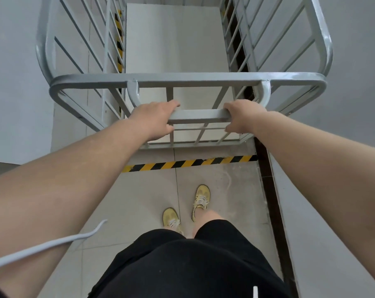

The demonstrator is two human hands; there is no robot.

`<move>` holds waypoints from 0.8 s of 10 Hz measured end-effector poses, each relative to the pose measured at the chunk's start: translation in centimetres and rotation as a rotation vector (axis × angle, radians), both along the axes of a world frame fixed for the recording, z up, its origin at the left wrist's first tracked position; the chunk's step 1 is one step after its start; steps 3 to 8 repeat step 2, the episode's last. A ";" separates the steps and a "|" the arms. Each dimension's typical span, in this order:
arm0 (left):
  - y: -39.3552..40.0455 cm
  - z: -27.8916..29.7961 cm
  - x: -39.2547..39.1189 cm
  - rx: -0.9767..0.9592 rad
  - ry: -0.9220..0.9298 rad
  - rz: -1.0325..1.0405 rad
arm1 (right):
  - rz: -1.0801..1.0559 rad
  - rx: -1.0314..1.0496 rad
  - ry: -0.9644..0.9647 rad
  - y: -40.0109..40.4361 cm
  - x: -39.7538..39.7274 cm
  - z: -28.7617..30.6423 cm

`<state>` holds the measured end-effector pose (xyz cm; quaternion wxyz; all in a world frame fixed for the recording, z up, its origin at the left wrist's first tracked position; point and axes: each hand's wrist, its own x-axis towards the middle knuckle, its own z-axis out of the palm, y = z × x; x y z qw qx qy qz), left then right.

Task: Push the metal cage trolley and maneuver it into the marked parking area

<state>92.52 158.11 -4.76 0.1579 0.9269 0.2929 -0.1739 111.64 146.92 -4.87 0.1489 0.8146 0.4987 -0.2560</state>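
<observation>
Grey-painted steel makes the whole cage trolley (182,78), and its empty platform lies ahead between two barred sides. The left hand (154,119) and the right hand (243,117) are both closed around the low handle bar (199,116) at the near end, fingers wrapped over the top, thumbs under.

A yellow-black floor stripe (188,163) runs across the tiles just behind the near end of the trolley, and a second stripe (118,39) shows through the bars on the left side. So the trolley seems to stand already inside the marked area, close to the wall (354,61) on the right; the far end is cut off by the frame, so I cannot confirm it.

I judge this is the last step of parking. The next move calls only for a small straight push or a little correction, keeping the right side off the wall, and then letting go.
</observation>
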 end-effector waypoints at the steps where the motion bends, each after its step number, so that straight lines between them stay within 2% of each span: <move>1: -0.8 1.2 -1.1 0.003 -0.065 0.061 | -0.021 0.084 0.019 -1.6 -1.0 0.9; 2: -1.6 2.3 -1.9 0.065 -0.114 0.128 | -0.080 0.169 0.014 -3.0 -1.6 1.9; 8: -1.6 2.3 -1.9 0.065 -0.114 0.128 | -0.080 0.169 0.014 -3.0 -1.6 1.9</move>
